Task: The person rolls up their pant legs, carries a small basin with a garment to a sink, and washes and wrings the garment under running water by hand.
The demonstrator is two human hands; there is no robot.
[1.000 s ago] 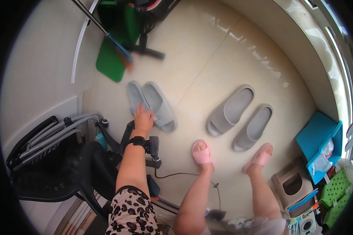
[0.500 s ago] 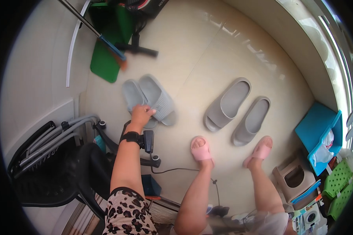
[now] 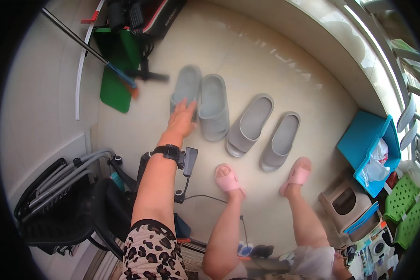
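My left hand (image 3: pixel 182 120) is over the front of the leftmost grey slide slipper (image 3: pixel 187 81), fingers stretched out and apart. Whether the fingertips touch its strap I cannot tell. Close beside it lies a second grey slide slipper (image 3: pixel 213 109), roughly parallel. To the right are two more taupe-grey slippers, one angled (image 3: pixel 256 119) and one farther right (image 3: pixel 284 137). A black wrist strap with a small device (image 3: pixel 186 161) is on my left wrist. At the bottom edge a skin-coloured patch (image 3: pixel 343 265) may belong to my right hand; its fingers cannot be made out.
My feet wear pink slippers (image 3: pixel 228 180). To the left stand a black chair (image 3: pixel 74 210) and a green dustpan (image 3: pixel 114 95) with a broom. On the right are a blue bin (image 3: pixel 359 135), a beige stool (image 3: pixel 343 200) and green perforated panels (image 3: pixel 401 200). A cable (image 3: pixel 205 196) crosses the floor.
The pair of pale grey slippers has moved to the right, nearer the other pair, and now points straighter. My left hand has gone from fingers closed at a strap to fingers apart.
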